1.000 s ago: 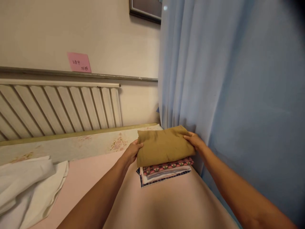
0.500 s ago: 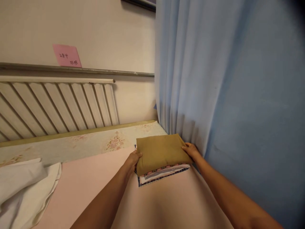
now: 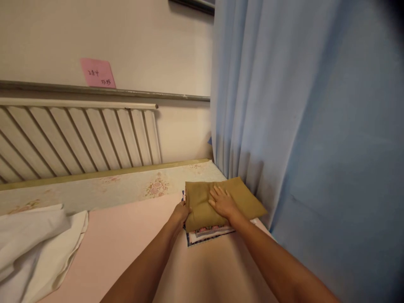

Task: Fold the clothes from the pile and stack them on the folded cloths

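Note:
A folded olive-brown cloth (image 3: 246, 198) lies on top of a small stack of folded fabrics (image 3: 208, 235), whose patterned and white edges show along the near side. Pressing flat on the middle of the brown cloth, my right hand (image 3: 222, 203) has its fingers stretched out. At the left edge of the cloth my left hand (image 3: 180, 213) is closed, its thumb on top and the other fingers partly hidden below the edge.
The stack rests on a pink sheet (image 3: 126, 235) over a floral cover (image 3: 158, 185). Crumpled white cloth (image 3: 34, 240) lies at the left. A blue curtain (image 3: 252, 105) hangs close on the right. Behind are a radiator (image 3: 94, 139), a pipe and a pink note (image 3: 97, 73).
My right hand has let go of the cloth's right edge and moved left onto its middle, opening flat. My left hand stays at the left edge. The view has shifted slightly.

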Motion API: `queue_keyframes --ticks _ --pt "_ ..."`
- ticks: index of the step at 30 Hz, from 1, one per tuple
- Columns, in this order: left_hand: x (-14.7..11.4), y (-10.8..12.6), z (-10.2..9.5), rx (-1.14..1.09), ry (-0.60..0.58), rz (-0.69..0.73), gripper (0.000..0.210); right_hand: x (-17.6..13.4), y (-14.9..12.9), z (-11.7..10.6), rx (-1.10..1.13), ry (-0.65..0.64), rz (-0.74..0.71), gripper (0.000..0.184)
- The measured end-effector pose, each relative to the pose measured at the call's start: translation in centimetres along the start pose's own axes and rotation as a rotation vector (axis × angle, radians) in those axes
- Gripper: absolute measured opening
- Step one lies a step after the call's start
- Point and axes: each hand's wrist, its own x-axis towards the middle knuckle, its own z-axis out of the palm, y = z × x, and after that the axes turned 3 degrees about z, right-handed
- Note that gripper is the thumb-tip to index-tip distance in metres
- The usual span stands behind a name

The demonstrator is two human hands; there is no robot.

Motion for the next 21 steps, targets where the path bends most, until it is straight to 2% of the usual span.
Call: queue_keyframes --ticks 3,6,8,9,10,12,13,15,18,21 --pt "0.0 -0.1 -0.5 0.084 0.062 0.065 0.041 -1.1 0.0 2.2 -0.048 0.022 0.029 0.055" --pt "-0.2 0.8 0.0 0.166 0.166 0.186 0.053 -1.3 0.2 2.4 -0.065 0.030 0.018 0.054" --pt "-0.4 1.7 1.4 0.262 0.198 0.340 0.058 -1.3 0.2 2.1 -0.069 0.042 0.014 0.054" --pt "-0.5 2.0 2.4 0.402 0.197 0.487 0.058 -1.3 0.1 1.9 -0.071 0.041 0.015 0.054" --pt "-0.4 2.2 3.5 0.554 0.164 0.616 0.056 -1.3 0.0 1.8 -0.071 0.036 0.018 0.054" --pt "0.0 2.0 5.7 0.786 0.061 0.750 0.052 -1.5 -0.1 1.6 -0.068 0.022 0.024 0.052" --pt "0.4 1.7 6.6 0.867 0.005 0.778 0.051 -1.6 0.0 1.7 -0.065 0.012 0.025 0.051" --pt "1.5 0.4 7.7 0.962 -0.061 0.724 0.049 -1.7 0.1 1.9 -0.064 0.006 0.019 0.051" --pt "3.2 -1.6 7.8 0.987 -0.039 0.642 0.048 -1.5 0.4 2.5 -0.061 0.024 0.008 0.049" --pt "4.2 -2.8 7.2 1.000 0.001 0.626 0.050 -0.8 0.7 2.7 -0.024 -0.006 0.003 0.050"
